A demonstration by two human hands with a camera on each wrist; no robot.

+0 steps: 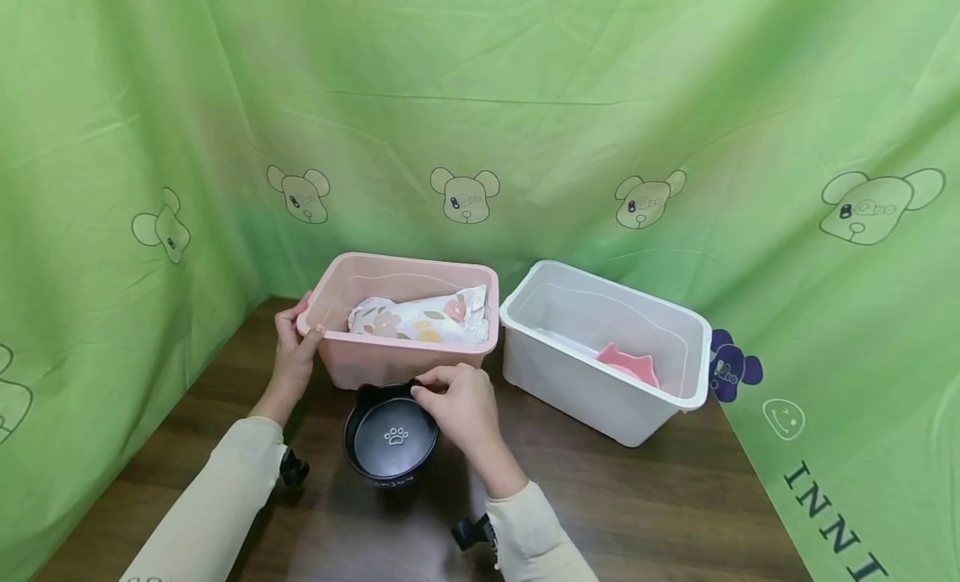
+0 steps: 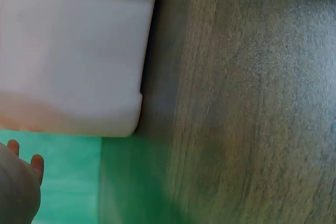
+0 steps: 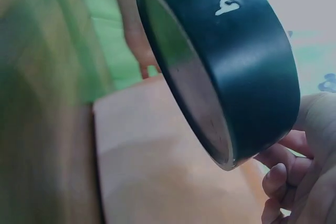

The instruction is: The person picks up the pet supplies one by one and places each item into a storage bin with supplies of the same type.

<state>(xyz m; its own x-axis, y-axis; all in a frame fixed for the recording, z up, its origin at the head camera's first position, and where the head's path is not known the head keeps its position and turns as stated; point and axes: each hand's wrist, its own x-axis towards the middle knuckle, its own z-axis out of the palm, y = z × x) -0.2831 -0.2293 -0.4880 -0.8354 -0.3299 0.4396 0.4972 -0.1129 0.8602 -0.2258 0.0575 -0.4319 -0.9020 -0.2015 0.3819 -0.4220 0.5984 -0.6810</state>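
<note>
Black cat-eared pet bowl (image 1: 390, 449) held up just in front of the pink storage bin (image 1: 367, 363)

From the head view, we see the right hand (image 1: 467, 407) pinching one ear of the bowl between thumb and fingers; a paw print marks its inside. The left hand (image 1: 294, 348) grips the bin's left end, thumb over the near rim and fingers curled round the outside. In that bin we find a floral-print packet (image 1: 420, 319). To its right we see a white storage bin (image 1: 570, 390) with a pink cat-eared dish (image 1: 630, 365) inside. Both bins stand on the wooden table (image 1: 645, 499), before a green curtain (image 1: 450, 65) printed with bear faces.

From the left wrist, we see the pink bin's wall close up and fingertips beside it at lower left; we cannot tell the grip from here.

From the right wrist, we see the bowl tilted clear of the table, its hollow underside showing and white lettering on its side. The right hand's curled fingers are at lower right, and part of the left hand shows behind the bowl
</note>
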